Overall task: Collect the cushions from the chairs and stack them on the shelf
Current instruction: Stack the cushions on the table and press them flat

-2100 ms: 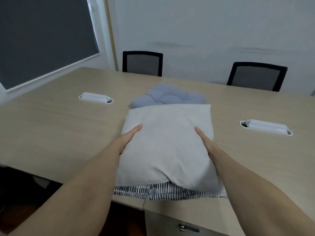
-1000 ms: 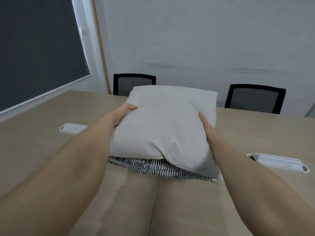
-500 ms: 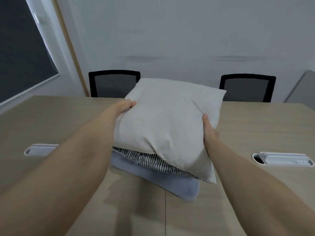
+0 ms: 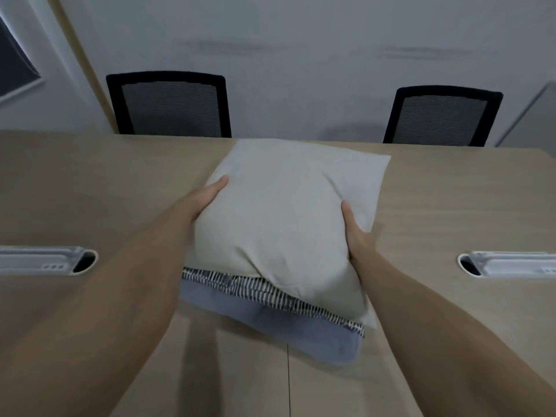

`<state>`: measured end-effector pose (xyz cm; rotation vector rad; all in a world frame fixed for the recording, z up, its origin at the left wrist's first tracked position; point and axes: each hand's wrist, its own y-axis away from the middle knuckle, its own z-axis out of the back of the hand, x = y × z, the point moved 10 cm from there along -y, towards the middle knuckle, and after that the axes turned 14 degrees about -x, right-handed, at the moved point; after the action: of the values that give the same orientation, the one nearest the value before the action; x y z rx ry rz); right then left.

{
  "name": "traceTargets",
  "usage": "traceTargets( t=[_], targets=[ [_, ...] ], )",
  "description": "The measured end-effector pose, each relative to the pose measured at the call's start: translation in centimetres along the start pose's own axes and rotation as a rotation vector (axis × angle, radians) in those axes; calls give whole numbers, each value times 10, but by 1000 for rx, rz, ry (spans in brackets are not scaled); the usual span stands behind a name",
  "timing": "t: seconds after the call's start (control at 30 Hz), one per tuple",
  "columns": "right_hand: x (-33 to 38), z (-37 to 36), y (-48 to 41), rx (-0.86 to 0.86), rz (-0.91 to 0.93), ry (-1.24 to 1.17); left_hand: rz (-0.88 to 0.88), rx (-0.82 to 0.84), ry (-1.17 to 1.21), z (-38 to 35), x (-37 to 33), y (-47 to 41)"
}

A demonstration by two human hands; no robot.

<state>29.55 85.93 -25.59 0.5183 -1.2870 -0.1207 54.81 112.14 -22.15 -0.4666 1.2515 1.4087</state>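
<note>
Three-high stack (image 4: 272, 296) — beige cushion (image 4: 285, 212) over striped cushion (image 4: 270, 293) over blue cushion (image 4: 301, 329) — clasped at sides by left hand (image 4: 204, 197) and right hand (image 4: 355, 233); chairs (image 4: 168, 106) (image 4: 442, 115) beyond tabletop (image 4: 90, 191).

Bare L forearm (image 4: 120, 296), bare R forearm (image 4: 436, 311), L hand (image 4: 204, 197), R hand (image 4: 358, 239), thumbs (image 4: 221, 183) in view, fingers hidden

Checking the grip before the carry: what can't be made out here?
Head view:
Fingers of left hand and right hand: tucked behind the beige cushion; only thumbs show.
Striped cushion, blue cushion: mostly covered by the beige one.
Seats of the chairs: hidden behind the table.
Shelf: out of frame.
</note>
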Motion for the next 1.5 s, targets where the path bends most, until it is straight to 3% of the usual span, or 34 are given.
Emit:
traceTargets(
  t=[0.17, 0.57, 0.73, 0.9, 1.37, 1.5],
  targets=[
    [-15, -16, -16, 61, 53, 65, 60, 157, 100, -20, 33, -18],
    [-5, -21, -15, 347, 148, 44, 85, 127, 7, -13, 52, 12],
    [-11, 17, 10, 374, 155, 72, 124, 106, -30, -6, 85, 63],
    [-34, 58, 30, 512, 55, 169, 149, 76, -9, -8, 113, 128],
    [-68, 203, 54, 603, 222, 179, 262, 16, -22, -63, 182, 296],
    [-80, 239, 61, 558, 208, 211, 284, 7, 10, -74, 196, 335]
  ],
)
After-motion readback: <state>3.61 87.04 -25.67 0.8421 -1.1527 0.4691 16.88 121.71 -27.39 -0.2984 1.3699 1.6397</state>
